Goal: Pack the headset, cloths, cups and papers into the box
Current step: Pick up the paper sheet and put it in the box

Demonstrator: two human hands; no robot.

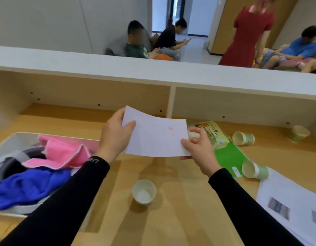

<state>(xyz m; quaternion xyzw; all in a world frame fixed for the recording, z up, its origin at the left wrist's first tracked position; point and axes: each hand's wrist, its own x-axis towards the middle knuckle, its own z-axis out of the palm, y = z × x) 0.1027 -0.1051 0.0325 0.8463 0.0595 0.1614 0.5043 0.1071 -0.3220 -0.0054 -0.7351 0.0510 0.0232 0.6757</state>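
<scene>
While both hands pinch a white sheet (156, 137) above the desk (180, 219), the left hand (116, 135) grips its left edge and the right hand (198, 148) its near right corner. Box (93, 142) at left holds pink cloth (63, 153) and blue cloth (29, 187). An upright cup (144, 191) stands on open desk below.

Box (11, 139): left part cut by frame edge. Headset (32, 153) inside box: mostly hidden beneath pink cloth (63, 153) and blue cloth (27, 187).
</scene>
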